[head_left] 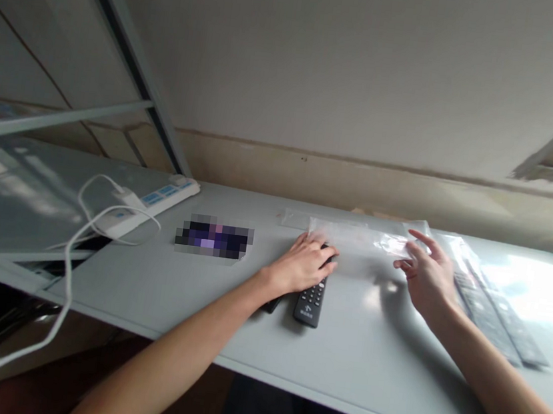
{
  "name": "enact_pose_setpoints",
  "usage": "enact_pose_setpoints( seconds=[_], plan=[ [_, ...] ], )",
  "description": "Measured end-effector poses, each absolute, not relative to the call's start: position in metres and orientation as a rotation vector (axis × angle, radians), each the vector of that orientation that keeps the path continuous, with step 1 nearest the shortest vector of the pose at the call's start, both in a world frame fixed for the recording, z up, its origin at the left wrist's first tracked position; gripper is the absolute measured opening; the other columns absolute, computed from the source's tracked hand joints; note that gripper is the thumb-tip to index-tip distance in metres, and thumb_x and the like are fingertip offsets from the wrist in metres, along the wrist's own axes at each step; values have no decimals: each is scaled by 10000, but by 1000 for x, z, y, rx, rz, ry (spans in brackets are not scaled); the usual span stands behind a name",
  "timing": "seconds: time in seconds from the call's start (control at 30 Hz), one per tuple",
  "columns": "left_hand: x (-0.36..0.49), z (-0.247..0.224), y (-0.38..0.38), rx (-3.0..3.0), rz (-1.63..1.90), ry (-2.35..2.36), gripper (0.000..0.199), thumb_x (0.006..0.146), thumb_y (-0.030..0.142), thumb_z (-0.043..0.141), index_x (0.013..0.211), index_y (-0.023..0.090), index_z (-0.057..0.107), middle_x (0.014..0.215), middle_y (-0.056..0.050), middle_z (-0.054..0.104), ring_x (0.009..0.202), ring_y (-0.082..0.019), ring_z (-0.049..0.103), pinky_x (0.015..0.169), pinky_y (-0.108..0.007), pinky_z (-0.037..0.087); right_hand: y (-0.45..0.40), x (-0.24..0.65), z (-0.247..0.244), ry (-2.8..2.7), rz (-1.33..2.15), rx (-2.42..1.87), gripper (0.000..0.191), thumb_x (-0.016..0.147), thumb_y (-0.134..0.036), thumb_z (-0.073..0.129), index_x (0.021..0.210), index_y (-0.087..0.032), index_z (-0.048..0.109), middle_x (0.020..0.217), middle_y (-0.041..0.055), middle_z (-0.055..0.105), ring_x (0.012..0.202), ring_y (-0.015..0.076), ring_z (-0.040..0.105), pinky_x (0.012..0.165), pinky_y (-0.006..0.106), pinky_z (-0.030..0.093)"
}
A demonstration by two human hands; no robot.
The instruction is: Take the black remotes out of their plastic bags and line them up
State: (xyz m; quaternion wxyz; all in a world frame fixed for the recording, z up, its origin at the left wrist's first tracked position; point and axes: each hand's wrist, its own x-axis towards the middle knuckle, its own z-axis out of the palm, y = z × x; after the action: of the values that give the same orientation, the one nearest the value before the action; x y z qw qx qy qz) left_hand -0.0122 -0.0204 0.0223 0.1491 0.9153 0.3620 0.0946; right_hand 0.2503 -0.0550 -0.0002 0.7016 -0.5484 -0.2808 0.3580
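Note:
My left hand (302, 262) lies over the upper part of a black remote control (309, 305), its fingers curled round the top end. The remote's lower end, with white-marked buttons, points toward me. Part of another dark object (272, 304) shows from under my left wrist. To the right, my right hand (427, 269) is raised over the table, its thumb and fingers at a clear plastic bag (368, 240). The bag stretches across to my left fingertips and catches the light. My fingers partly hide its right end.
More remotes in clear bags (500, 312) lie to the right of my right forearm. At the left are a pixelated dark item (215, 238), a white power strip (156, 204) and a white cable (69, 275). A wall stands behind the grey table (361, 378).

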Motion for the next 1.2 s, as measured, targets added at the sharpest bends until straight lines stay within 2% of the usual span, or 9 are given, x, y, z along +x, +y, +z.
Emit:
enact_pose_setpoints(
  seconds=[0.1, 0.23, 0.37, 0.5, 0.63, 0.73, 0.83, 1.03, 1.2],
  plan=[
    [-13, 21, -20, 2592, 212, 1056, 588, 1105, 548, 473, 1550, 172, 554, 1656, -190, 478, 1669, -327, 215, 1371, -559, 124, -54, 250, -1, -640, 834, -1184, 448, 740, -237, 837, 1179, -259, 753, 872, -25, 612, 575, 66, 535, 503, 191, 564],
    [-14, 20, -21, 2558, 204, 1115, 685, 1071, 580, 521, 1644, 215, 439, 1773, -176, 280, 1693, -333, 102, 1373, -562, 69, -44, 253, -2, -604, 911, -1113, 437, 781, -225, 823, 1206, -267, 732, 961, 3, 685, 615, 68, 596, 558, 180, 587],
    [-14, 21, -21, 2523, 173, 1197, 752, 1046, 640, 524, 1672, 245, 395, 1803, -176, 154, 1685, -394, 79, 1357, -615, 61, -22, 255, -3, -593, 966, -1090, 399, 820, -173, 753, 1200, -275, 693, 946, 2, 674, 705, 86, 679, 622, 169, 602],
    [-14, 21, -21, 2508, 161, 1260, 726, 1052, 649, 487, 1641, 228, 436, 1777, -194, 248, 1662, -409, 206, 1331, -650, 160, 4, 245, 0, -675, 995, -1098, 394, 792, -164, 730, 1166, -269, 662, 956, 1, 675, 722, 101, 704, 653, 209, 619],
    [-14, 18, -23, 2573, 257, 1294, 628, 1038, 554, 534, 1553, 195, 535, 1699, -207, 406, 1578, -403, 381, 1285, -633, 297, 19, 229, -1, -826, 983, -1137, 412, 797, -265, 756, 1194, -261, 647, 1006, 23, 689, 795, 165, 755, 627, 275, 619],
    [-14, 15, -24, 2616, 304, 1299, 588, 1029, 522, 543, 1519, 198, 565, 1630, -203, 485, 1521, -393, 442, 1245, -611, 366, 19, 224, -4, -948, 939, -1207, 451, 790, -319, 770, 1214, -233, 640, 949, 27, 696, 733, 188, 755, 531, 253, 540],
    [-13, 14, -25, 2658, 327, 1271, 533, 1031, 488, 532, 1470, 193, 600, 1556, -194, 552, 1454, -382, 501, 1210, -584, 411, 14, 224, -2, -1074, 885, -1268, 508, 757, -346, 801, 1222, -200, 658, 798, -8, 669, 575, 148, 658, 449, 211, 414],
    [-9, 17, -30, 2652, 319, 1219, 497, 1016, 439, 549, 1442, 191, 616, 1538, -189, 566, 1453, -381, 500, 1212, -582, 407, 6, 238, 9, -1236, 799, -1335, 566, 772, -420, 767, 1281, -196, 658, 795, -15, 668, 545, 116, 583, 465, 211, 375],
    [-7, 18, -36, 2670, 314, 1162, 510, 1016, 428, 552, 1472, 202, 593, 1542, -192, 553, 1437, -391, 510, 1187, -586, 428, 6, 258, -9, -1435, 399, -1571, 527, 819, -312, 574, 1325, -182, 644, 846, 34, 715, 556, 156, 597, 545, 281, 452]
  ],
)
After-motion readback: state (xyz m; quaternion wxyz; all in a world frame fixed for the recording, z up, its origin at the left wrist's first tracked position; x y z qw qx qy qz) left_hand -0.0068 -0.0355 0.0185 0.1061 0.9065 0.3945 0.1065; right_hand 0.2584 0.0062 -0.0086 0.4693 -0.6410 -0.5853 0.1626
